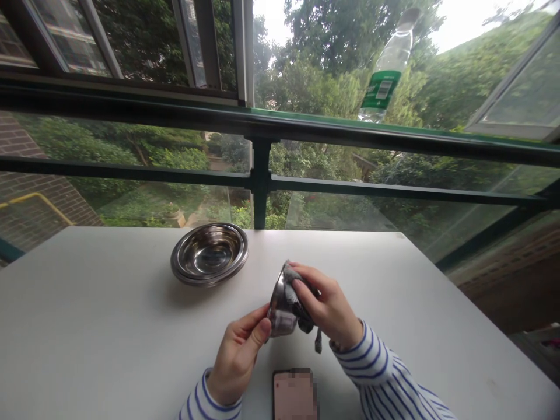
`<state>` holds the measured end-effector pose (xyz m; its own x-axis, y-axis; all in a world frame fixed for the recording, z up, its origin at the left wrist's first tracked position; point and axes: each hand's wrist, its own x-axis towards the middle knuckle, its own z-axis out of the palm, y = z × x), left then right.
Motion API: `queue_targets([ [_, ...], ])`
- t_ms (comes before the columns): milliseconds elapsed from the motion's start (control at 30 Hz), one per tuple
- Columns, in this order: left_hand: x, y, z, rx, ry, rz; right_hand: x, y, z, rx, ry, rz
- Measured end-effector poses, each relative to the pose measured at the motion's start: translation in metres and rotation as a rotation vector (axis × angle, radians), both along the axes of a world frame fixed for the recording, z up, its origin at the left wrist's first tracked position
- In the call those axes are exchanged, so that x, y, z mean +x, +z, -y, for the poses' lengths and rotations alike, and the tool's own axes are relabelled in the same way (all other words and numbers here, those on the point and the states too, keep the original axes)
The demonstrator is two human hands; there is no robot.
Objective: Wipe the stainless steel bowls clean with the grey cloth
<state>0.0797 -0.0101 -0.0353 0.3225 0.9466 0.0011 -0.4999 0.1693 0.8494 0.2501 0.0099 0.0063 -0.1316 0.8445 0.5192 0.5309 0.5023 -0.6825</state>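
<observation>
A shiny metal bowl (280, 321) is held tilted on its side above the white table. My left hand (240, 350) pinches its rim between thumb and fingers at the lower left. A grey cloth (295, 297) is bunched in my right hand (328, 303), which presses it against the bowl's outer wall near the upper edge. One end of the cloth dangles below my right hand. Part of the bowl is hidden behind the cloth and fingers.
Stacked metal bowls (210, 256) rest on the white table (109, 309) at the back left. A phone (294, 396) lies at the near edge. Beyond the table runs a dark green railing (260, 186), with a clear bottle (387, 70) standing by the window.
</observation>
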Motion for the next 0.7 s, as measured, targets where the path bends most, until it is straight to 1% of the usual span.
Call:
queue_targets([
  [67, 0.000, 0.002, 0.001, -0.012, -0.008, 0.035, 0.003, 0.000, -0.002, -0.090, -0.031, -0.062],
  [100, 0.000, 0.002, 0.000, -0.019, -0.009, 0.050, 0.003, 0.000, -0.002, -0.094, -0.044, -0.062],
  [167, 0.000, 0.002, 0.000, -0.034, 0.000, 0.062, -0.001, 0.001, 0.002, -0.018, -0.043, 0.002],
  [300, 0.000, 0.000, -0.002, -0.052, 0.051, 0.062, -0.014, 0.005, 0.013, 0.223, 0.038, 0.259],
  [367, 0.001, 0.001, -0.003, -0.064, 0.065, 0.094, -0.017, 0.005, 0.014, 0.267, 0.050, 0.305],
  [433, 0.001, 0.003, -0.003, -0.088, 0.058, 0.134, -0.016, 0.004, 0.012, 0.231, 0.038, 0.263],
  [533, 0.001, 0.009, -0.003, -0.133, 0.044, 0.190, -0.008, 0.001, 0.005, 0.073, -0.004, 0.090],
  [600, 0.000, 0.012, -0.004, -0.166, 0.064, 0.228, -0.003, -0.001, 0.001, -0.029, -0.020, -0.029],
  [700, -0.002, 0.013, -0.007, -0.219, 0.122, 0.291, 0.001, -0.002, -0.001, -0.100, -0.031, -0.119],
])
